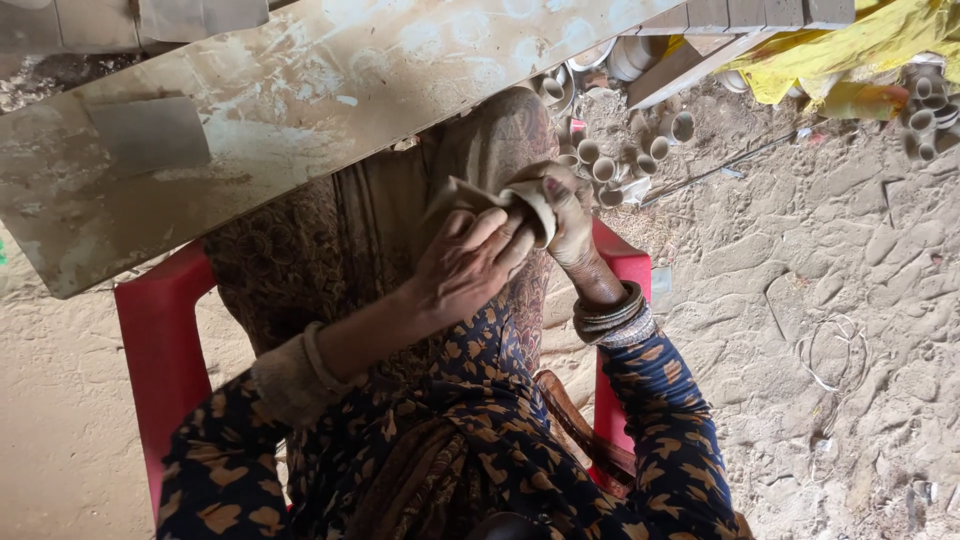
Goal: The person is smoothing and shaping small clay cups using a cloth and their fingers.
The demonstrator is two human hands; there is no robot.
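Head view, looking down on a seated person. Nearest the camera are the sleeves of a dark blue garment with an orange leaf print; the right forearm carries a stack of bangles (610, 318) at the wrist. The person sits on a red plastic chair (160, 350), with patterned brown cloth over the lap.

Above the lap, both hands meet around a small clay cup (535, 205). The left hand (465, 265) presses a piece of tan cloth (462, 195) against the cup, its fingers curled over cloth and rim. The right hand (572, 215) grips the cup from the other side, with the fingers wrapped round the wall and the thumb at the top. The cup is thus held in the air between the two hands, just above the knees, with its open mouth tilted toward the left hand.

Beyond the hands, a clay-smeared wooden plank (300, 90) crosses the picture on a slant. On the sandy ground (800, 280) past the knees stands a group of similar small clay cups (610, 165), with more at the upper right (925, 120), beside a crumpled yellow sheet (840, 55). A loop of thin wire (830, 350) lies on the sand to the right.
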